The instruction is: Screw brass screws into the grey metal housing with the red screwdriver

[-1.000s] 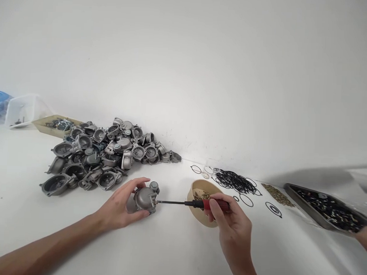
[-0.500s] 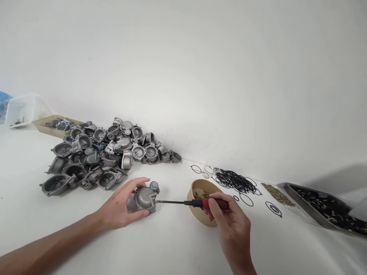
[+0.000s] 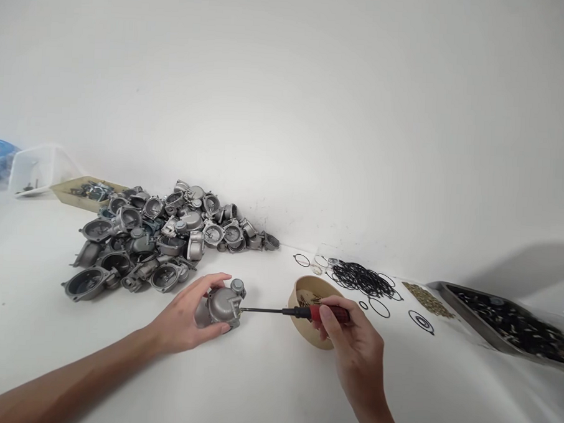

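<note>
My left hand (image 3: 184,319) grips a grey cast-metal bowl-shaped part (image 3: 224,304) resting on the white table. My right hand (image 3: 353,349) is closed round the red handle of a screwdriver (image 3: 300,312). Its black shaft lies level and points left, with the tip against the right side of the metal part. Behind the screwdriver handle stands a small tan bowl (image 3: 299,321) holding small screws.
A heap of similar grey metal parts (image 3: 154,240) lies at the back left. Black rubber rings (image 3: 360,278) are spread near the wall, with a pile of brass bits (image 3: 427,300) and a metal tray (image 3: 506,322) of dark parts to the right. Tan and clear trays (image 3: 45,170) sit far left.
Another person's hand at the far right edge has left the view. My hands, the part and the screwdriver stay almost still.
</note>
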Demonstrator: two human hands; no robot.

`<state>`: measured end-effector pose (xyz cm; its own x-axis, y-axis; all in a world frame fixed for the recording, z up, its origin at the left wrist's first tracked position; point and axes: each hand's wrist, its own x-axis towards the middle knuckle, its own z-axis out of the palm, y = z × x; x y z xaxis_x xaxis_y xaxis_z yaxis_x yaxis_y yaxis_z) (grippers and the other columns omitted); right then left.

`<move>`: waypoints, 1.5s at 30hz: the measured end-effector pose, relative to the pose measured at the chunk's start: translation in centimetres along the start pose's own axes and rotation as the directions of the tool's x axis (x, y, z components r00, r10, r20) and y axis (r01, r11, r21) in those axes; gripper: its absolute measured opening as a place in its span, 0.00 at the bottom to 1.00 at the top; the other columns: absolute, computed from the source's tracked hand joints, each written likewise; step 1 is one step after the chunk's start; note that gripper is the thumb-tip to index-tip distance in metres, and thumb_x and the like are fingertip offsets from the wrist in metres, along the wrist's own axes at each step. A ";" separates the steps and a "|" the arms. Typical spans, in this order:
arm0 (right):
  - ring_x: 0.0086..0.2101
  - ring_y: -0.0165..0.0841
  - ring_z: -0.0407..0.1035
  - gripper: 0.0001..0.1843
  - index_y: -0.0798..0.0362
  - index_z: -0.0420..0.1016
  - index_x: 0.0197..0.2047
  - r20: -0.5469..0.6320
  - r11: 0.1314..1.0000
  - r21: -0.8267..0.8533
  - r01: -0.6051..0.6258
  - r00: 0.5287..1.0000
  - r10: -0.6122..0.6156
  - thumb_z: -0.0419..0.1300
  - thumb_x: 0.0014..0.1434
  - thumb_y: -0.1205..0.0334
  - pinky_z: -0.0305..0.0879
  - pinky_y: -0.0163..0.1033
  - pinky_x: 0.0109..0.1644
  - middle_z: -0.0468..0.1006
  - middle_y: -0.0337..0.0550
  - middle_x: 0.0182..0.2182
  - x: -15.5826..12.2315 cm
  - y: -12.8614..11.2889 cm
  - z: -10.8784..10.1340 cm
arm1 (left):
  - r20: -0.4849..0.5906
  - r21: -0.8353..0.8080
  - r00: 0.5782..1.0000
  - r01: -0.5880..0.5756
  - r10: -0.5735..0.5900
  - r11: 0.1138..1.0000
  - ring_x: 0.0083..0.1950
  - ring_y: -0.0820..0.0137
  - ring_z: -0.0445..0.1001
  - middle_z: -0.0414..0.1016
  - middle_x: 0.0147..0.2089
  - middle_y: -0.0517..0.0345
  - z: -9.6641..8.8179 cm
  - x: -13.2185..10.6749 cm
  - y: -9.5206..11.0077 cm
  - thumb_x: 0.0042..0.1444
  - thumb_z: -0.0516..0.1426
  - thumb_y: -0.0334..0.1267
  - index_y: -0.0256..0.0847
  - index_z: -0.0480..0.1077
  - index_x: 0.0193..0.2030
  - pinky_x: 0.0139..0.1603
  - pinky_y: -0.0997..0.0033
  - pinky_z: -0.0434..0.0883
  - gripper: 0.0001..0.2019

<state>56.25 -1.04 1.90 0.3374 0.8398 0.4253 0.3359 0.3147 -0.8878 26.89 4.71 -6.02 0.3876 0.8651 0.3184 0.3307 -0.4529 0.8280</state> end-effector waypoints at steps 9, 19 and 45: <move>0.27 0.32 0.70 0.16 0.51 0.79 0.42 0.047 0.999 -0.012 0.039 0.998 -0.038 0.68 0.64 0.46 0.76 0.38 0.31 0.80 0.44 0.31 0.0 0.1 0.3 | 0.013 0.007 1.000 0.002 -0.002 1.000 0.67 0.50 0.71 0.73 0.66 0.49 -0.1 0.0 0.2 0.60 0.67 0.46 0.53 0.60 0.71 0.69 0.46 0.68 0.34; 0.27 0.36 0.74 0.18 0.51 0.77 0.45 0.075 0.998 -0.015 0.059 0.996 -0.058 0.68 0.65 0.44 0.72 0.39 0.29 0.81 0.45 0.31 0.8 -0.2 -0.3 | -0.005 0.027 1.000 -0.019 0.019 0.999 0.65 0.49 0.74 0.74 0.65 0.51 -0.1 0.1 0.0 0.59 0.67 0.46 0.54 0.61 0.71 0.67 0.47 0.71 0.35; 0.39 0.39 0.84 0.19 0.43 0.73 0.60 0.414 0.891 0.163 0.425 0.790 -0.453 0.68 0.68 0.64 0.85 0.45 0.43 0.86 0.40 0.39 5.9 -7.2 5.6 | 0.054 0.026 0.998 -0.024 0.022 0.999 0.54 0.58 0.78 0.76 0.63 0.56 -0.8 0.3 0.0 0.58 0.68 0.42 0.55 0.65 0.68 0.53 0.62 0.78 0.32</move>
<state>50.87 4.17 9.84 -0.2494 0.7041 0.6649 0.2987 0.7091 -0.6387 26.28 5.12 -5.59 0.4407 0.8419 0.3114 0.3435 -0.4787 0.8080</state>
